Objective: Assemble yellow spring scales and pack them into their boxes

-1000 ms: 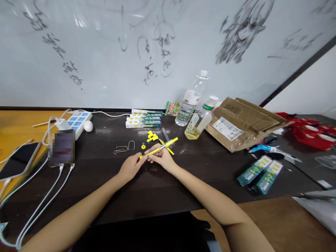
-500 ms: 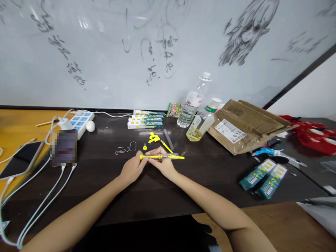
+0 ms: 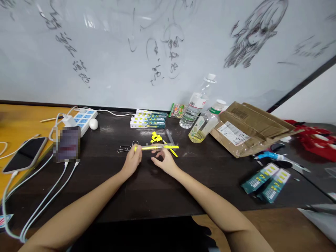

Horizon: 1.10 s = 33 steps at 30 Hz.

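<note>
At the far left a phone lies on the yellow part of the desk, with white cables running toward the near edge, and a power strip sits further back beside a small white ball.

On the dark table, bent wire clips lie just left of the hands. The left hand pinches the left end of a yellow pen between thumb and fingertips, the other fingers curled in. The pen is held level, just above the table, its clear barrel reaching right over the right hand. That hand is loosely open, fingers half bent and spread, under and near the barrel; whether they touch it I cannot tell.

Just behind the pen, small yellow parts and a clear tube lie loose, so the pen looks mostly put together with some pieces not yet fitted. A stack of pen boxes sits further back, appearing closed.

To the right stand a water bottle and a tilted bottle of yellowish liquid, then a flattened cardboard box. Blue-handled pliers and two more pen boxes lie near the right edge.
</note>
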{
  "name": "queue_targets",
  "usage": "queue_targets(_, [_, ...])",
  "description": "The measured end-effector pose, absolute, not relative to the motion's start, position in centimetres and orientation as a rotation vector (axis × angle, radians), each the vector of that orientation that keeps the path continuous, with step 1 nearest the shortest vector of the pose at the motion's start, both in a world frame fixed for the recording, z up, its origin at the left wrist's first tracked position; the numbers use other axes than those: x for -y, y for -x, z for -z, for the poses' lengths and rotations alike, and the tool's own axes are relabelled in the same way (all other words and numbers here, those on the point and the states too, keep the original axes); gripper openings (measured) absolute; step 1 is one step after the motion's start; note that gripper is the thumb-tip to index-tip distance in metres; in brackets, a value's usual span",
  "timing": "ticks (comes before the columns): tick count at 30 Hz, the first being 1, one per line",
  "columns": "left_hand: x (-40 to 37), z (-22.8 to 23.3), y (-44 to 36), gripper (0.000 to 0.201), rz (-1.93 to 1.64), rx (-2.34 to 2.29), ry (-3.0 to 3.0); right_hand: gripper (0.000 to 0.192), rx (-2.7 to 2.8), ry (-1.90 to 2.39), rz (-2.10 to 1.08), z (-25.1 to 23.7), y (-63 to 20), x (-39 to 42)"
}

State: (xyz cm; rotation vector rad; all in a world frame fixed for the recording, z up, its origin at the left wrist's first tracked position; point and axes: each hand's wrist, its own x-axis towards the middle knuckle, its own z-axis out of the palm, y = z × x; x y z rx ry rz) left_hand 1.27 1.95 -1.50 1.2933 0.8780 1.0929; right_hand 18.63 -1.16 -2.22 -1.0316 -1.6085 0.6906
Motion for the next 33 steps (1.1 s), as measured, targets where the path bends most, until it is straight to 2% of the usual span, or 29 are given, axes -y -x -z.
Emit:
queue_targets(3, [-3.8,1.4,-0.1,0.043,-1.309,-0.982,-1.089,0.029,1.789,1.195,-0.332,2.3,-20.6,0.4])
queue_targets(6, [-4.6,1.6,0.4,0.044,-1.413,-0.99,-0.965,0.024,1.909,1.316,-0.101,2.0,-21.8,-0.5])
queue_targets(11, [-3.8,1.8,0.0,0.043,-1.356,-0.978,-1.083,0.029,2.246,1.403,0.089,1.4,-21.0,-3.3])
queue_targets(15, [-3.5,1.8,-0.2,0.039,-1.346,-0.958,-1.133,0.025,2.429,1.351,0.117,1.4,-19.7,-6.4])
queue_targets(19, [-3.8,1.7,0.0,0.038,-1.341,-0.97,-1.108,0.013,2.429,1.28,0.022,1.6,-19.2,-7.8])
queue_targets(22, [-3.8,1.7,0.1,0.038,-1.338,-0.984,-1.117,0.009,2.212,1.22,-0.166,1.8,-19.7,-6.9])
queue_targets(27, [-3.7,1.8,0.1,0.039,-1.31,-1.003,-1.188,0.02,1.385,1.143,-0.73,2.1,-21.9,-3.2])
queue_targets(30, [-3.6,1.8,0.0,0.039,-1.284,-0.996,-1.22,0.024,1.056,1.034,-0.876,1.9,-22.7,-1.5])
queue_targets(33, [-3.6,1.9,-0.1,0.038,-1.278,-1.006,-1.262,0.024,1.002,0.938,-0.951,1.4,-22.8,-1.0])
